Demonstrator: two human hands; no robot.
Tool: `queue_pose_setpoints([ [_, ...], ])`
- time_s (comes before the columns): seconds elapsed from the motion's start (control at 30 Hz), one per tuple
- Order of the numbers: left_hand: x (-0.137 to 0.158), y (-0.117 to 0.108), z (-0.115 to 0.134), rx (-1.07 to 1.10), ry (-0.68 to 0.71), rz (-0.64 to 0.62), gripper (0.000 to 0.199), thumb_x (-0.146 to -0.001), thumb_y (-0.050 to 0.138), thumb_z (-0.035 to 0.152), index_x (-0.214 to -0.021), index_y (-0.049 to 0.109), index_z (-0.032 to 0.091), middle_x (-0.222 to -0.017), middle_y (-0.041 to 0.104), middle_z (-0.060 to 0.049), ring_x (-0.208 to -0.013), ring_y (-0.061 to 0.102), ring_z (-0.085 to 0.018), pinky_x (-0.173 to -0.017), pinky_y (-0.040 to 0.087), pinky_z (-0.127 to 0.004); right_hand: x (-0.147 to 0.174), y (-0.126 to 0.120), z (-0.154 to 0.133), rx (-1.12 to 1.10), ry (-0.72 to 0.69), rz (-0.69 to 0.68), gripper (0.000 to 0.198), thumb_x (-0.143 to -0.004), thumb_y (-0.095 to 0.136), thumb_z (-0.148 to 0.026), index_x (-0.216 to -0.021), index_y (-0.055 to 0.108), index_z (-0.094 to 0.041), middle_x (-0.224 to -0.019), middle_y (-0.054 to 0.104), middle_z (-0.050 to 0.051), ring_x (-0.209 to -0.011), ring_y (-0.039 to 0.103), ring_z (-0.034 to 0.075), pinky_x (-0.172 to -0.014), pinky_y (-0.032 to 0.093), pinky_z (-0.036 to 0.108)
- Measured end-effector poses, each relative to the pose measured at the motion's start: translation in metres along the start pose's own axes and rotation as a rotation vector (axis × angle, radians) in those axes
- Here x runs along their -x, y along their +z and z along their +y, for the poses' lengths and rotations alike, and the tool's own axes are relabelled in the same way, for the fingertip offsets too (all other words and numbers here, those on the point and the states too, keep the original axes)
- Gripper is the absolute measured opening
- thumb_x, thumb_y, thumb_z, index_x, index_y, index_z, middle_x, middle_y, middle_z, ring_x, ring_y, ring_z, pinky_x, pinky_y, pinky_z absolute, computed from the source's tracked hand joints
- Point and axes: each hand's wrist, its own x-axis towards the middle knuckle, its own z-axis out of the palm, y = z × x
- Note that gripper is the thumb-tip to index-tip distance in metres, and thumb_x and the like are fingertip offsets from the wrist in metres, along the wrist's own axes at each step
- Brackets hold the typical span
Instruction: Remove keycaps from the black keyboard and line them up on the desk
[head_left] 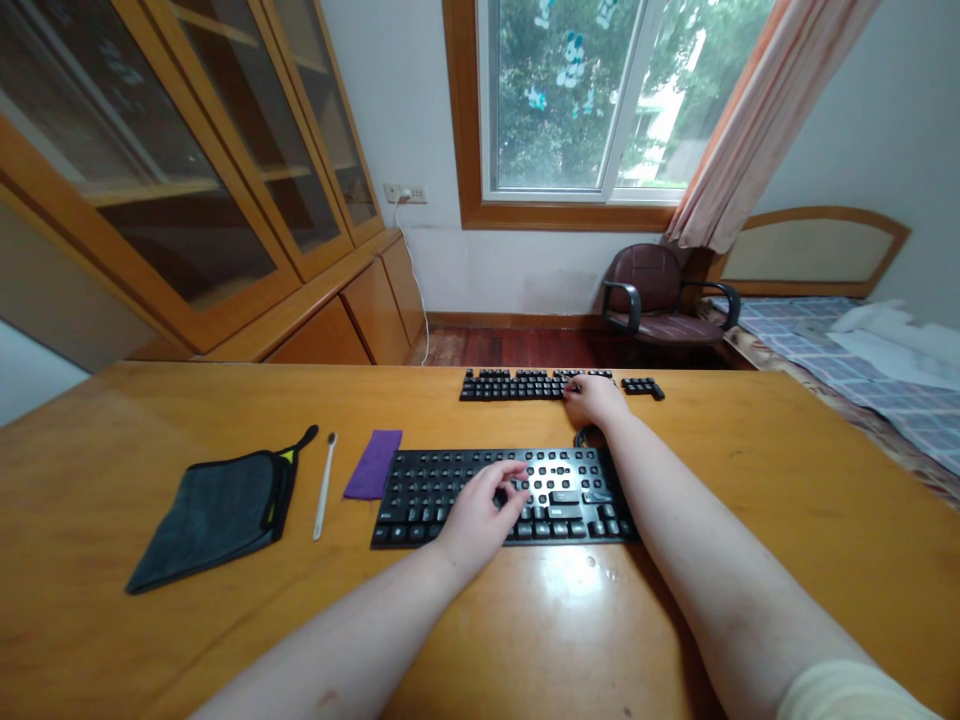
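Observation:
A black keyboard [469,500] lies on the desk in front of me, with many keycaps off in its upper and right parts and larger keys along the near edge. Just above its middle my left hand [491,500] hovers with bent fingers, thumb and index tips a little apart, nothing seen between them. Behind the keyboard, loose black keycaps [514,386] stand in rows. My right hand [596,400] reaches over to these rows, its fingertips pinched on a keycap there, mostly hidden by the fingers. A smaller group of keycaps [642,387] sits to its right.
Left of the keyboard lie a purple cloth [373,464], a white toothbrush [324,488] and a dark grey cloth pouch [214,510]. A coiled black cable [585,437] is behind the keyboard. Past the desk's far edge stand an office chair [660,290] and a bed [840,340]; cabinets [315,310] line the left.

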Motion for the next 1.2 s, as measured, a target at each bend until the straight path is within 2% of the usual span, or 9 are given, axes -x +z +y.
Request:
queue_pose_setpoints([
  [0.2, 0.002, -0.002, 0.006, -0.271, 0.117, -0.139, 0.029, -0.079, 0.060, 0.023, -0.108, 0.058, 0.022, -0.111, 0.061, -0.006, -0.101, 0.056, -0.021, -0.093, 0.043, -0.039, 0.012, -0.023, -0.002, -0.171, -0.076, 0.337, 0.037, -0.090, 0.039, -0.041, -0.087, 0.067, -0.015, -0.088, 0.064, 0.011, -0.087, 0.057, 0.021, -0.076, 0.041, 0.028],
  [0.37, 0.001, -0.002, 0.003, -0.493, 0.182, -0.265, 0.054, -0.069, 0.073, 0.036, -0.118, 0.055, 0.024, -0.126, 0.056, -0.007, -0.120, 0.045, -0.028, -0.102, 0.033, -0.047, 0.045, -0.061, -0.007, -0.542, -0.188, 0.558, 0.047, -0.094, 0.028, -0.041, -0.086, 0.067, -0.015, -0.089, 0.062, 0.009, -0.089, 0.057, 0.019, -0.079, 0.042, 0.029],
  [0.43, 0.000, -0.003, 0.002, -0.520, 0.190, -0.288, 0.056, -0.069, 0.072, 0.037, -0.120, 0.054, 0.023, -0.127, 0.055, -0.007, -0.121, 0.044, -0.028, -0.103, 0.032, -0.046, 0.067, -0.066, -0.012, -0.696, -0.190, 0.474, 0.053, -0.094, 0.024, -0.045, -0.079, 0.065, -0.015, -0.080, 0.062, 0.007, -0.079, 0.059, 0.017, -0.070, 0.044, 0.027],
  [0.53, 0.001, -0.005, 0.004, -0.543, 0.205, -0.296, 0.053, -0.070, 0.070, 0.036, -0.118, 0.053, 0.023, -0.125, 0.056, -0.007, -0.119, 0.045, -0.028, -0.102, 0.032, -0.045, 0.099, -0.057, -0.022, -0.845, -0.173, 0.125, 0.051, -0.091, 0.028, -0.052, -0.081, 0.062, -0.015, -0.060, 0.056, 0.002, -0.049, 0.052, 0.012, -0.047, 0.040, 0.023],
  [0.7, 0.005, -0.011, 0.016, -0.613, 0.196, -0.247, 0.049, -0.067, 0.069, 0.030, -0.112, 0.053, 0.020, -0.115, 0.058, -0.009, -0.111, 0.048, -0.029, -0.098, 0.034, -0.046, 0.122, -0.038, -0.039, -0.816, -0.259, -0.321, 0.026, -0.086, 0.047, -0.041, -0.084, 0.055, -0.016, -0.059, 0.062, 0.000, -0.052, 0.060, 0.013, -0.054, 0.047, 0.023],
  [0.83, 0.008, -0.012, 0.022, -0.646, 0.213, -0.243, 0.033, -0.068, 0.067, 0.027, -0.098, 0.056, 0.020, -0.109, 0.058, -0.009, -0.109, 0.049, -0.030, -0.097, 0.035, -0.048, 0.122, -0.037, -0.051, -0.712, -0.314, -0.362, 0.020, -0.087, 0.049, -0.034, -0.078, 0.056, -0.017, -0.058, 0.063, 0.000, -0.052, 0.061, 0.013, -0.055, 0.048, 0.023],
  [0.93, 0.012, -0.009, 0.022, -0.627, 0.255, -0.284, 0.024, -0.071, 0.065, 0.028, -0.093, 0.057, 0.021, -0.121, 0.054, -0.010, -0.118, 0.043, -0.031, -0.102, 0.030, -0.050, 0.122, -0.034, -0.056, -0.614, -0.354, -0.350, 0.020, -0.086, 0.052, -0.033, -0.076, 0.060, -0.017, -0.056, 0.064, 0.001, -0.054, 0.061, 0.013, -0.056, 0.046, 0.023],
  [1.07, 0.018, -0.002, 0.016, -0.668, 0.308, -0.398, 0.058, -0.070, 0.068, 0.037, -0.124, 0.048, 0.026, -0.145, 0.031, -0.012, -0.133, 0.026, -0.034, -0.107, 0.022, -0.054, 0.125, -0.029, -0.059, -0.492, -0.387, -0.313, 0.020, -0.086, 0.054, -0.033, -0.079, 0.064, -0.017, -0.059, 0.065, 0.001, -0.055, 0.060, 0.013, -0.055, 0.043, 0.022],
  [1.2, 0.019, 0.002, 0.013, -0.729, 0.324, -0.471, 0.076, -0.069, 0.070, 0.044, -0.136, 0.037, 0.030, -0.148, 0.027, -0.012, -0.137, 0.019, -0.034, -0.108, 0.016, -0.055, 0.127, -0.030, -0.065, -0.368, -0.529, -0.271, 0.021, -0.084, 0.057, -0.032, -0.074, 0.067, -0.017, -0.063, 0.065, 0.002, -0.061, 0.059, 0.013, -0.058, 0.041, 0.022],
])
